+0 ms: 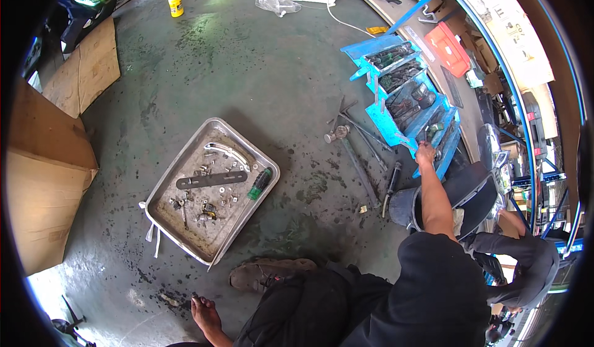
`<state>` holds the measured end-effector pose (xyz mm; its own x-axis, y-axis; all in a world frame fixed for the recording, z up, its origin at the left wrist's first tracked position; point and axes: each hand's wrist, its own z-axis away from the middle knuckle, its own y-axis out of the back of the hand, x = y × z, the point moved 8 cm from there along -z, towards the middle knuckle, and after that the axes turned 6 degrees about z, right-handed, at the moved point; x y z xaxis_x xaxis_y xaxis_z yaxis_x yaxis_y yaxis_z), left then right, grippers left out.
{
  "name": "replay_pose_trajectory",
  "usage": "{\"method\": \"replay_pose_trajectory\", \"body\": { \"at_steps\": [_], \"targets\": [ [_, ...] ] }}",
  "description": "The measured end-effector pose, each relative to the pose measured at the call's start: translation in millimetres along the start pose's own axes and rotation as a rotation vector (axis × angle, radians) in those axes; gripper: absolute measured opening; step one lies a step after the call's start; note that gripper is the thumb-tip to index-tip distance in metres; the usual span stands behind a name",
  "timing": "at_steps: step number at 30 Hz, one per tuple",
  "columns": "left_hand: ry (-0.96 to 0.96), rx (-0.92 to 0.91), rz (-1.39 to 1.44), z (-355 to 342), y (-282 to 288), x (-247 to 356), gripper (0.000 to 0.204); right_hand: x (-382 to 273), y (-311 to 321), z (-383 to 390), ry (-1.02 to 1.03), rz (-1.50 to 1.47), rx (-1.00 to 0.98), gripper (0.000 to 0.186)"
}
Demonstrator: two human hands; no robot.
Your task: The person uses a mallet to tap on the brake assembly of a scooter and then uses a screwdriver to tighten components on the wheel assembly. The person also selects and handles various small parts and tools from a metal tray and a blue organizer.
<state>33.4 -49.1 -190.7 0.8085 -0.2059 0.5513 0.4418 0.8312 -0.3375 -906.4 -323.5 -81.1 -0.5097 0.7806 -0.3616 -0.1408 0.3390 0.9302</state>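
At the right, my right hand (425, 153) is closed at the near end of a blue cantilever toolbox (387, 121), its fingers seeming to grip the edge. The spread trays of the box hold dark, greasy tools. My left hand (205, 314) hangs low at the lower left, fingers curled and nothing visible in them. Between the toolbox and a metal tray (162, 183) lie a hammer (352, 155) and a dark-handled screwdriver (393, 180). In the tray are a green-handled screwdriver (260, 183), a slotted dark bar (211, 180), a curved metal piece (229, 152) and scattered small fasteners.
A black bucket (405, 206) stands beside my right forearm. Cardboard boxes (49, 186) are at the left, a yellow bottle (176, 4) at the far left. A red crate (447, 49) and blue-framed shelving line the right. Another person (520, 260) bends at the lower right.
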Motion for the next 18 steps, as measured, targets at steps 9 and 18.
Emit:
{"method": "replay_pose_trajectory", "body": {
  "at_steps": [9, 18],
  "targets": [
    [-0.048, -0.01, -0.009, 7.8, 1.9, 13.7, 0.013, -36.9, -16.4, 39.3, -0.045, -0.017, -0.062, 0.039],
    [-0.073, -0.063, -0.046, 5.7, -1.1, 13.4, 0.01, -45.6, 3.6, 42.1, -0.008, 0.087, 0.023, 0.042]
  ]
}}
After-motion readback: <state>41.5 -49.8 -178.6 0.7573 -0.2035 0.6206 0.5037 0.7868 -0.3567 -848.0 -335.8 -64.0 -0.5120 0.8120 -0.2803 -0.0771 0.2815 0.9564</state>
